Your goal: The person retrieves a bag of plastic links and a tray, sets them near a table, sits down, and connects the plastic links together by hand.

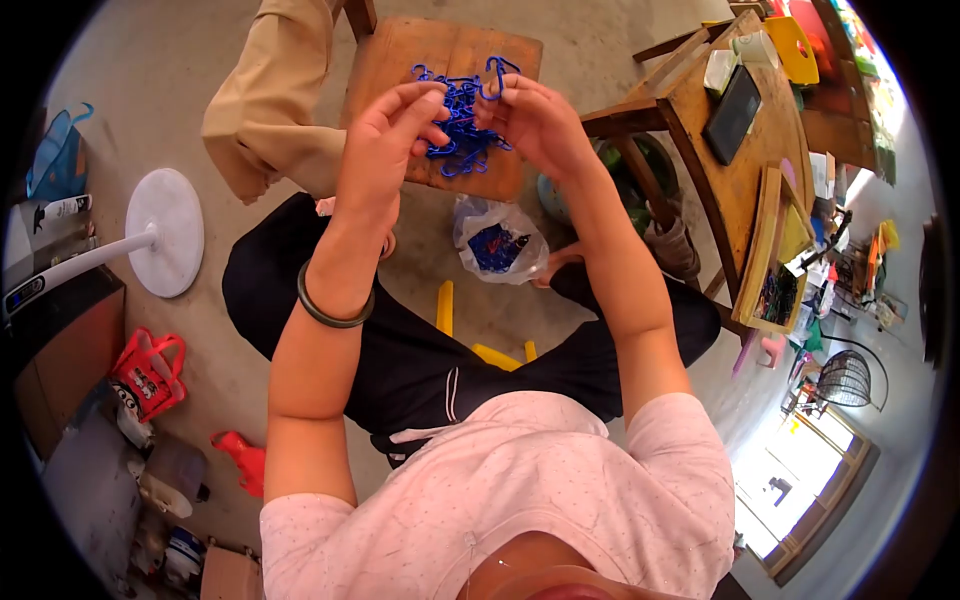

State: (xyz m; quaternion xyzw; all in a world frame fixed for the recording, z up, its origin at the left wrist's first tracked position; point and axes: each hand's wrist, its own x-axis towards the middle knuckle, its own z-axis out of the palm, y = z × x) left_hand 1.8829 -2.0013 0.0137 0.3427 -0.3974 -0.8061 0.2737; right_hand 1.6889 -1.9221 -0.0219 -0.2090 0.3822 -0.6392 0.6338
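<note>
The wooden surface [400,55] carries a tangled pile [462,125] of blue hooks. An open plastic bag [475,215] sits on the floor, just beside the near edge of the surface; it contains blue pieces and some red ones. The left hand [388,128] is above the left side of the pile, thumb and index fingertip pressed together; whether they grip a piece cannot be told. The right hand [540,122] pinches one blue hook [490,78] at the pile's right side.

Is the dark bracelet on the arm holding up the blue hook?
No, the dark bracelet circles the left arm; the right hand holds the blue hook.
</note>
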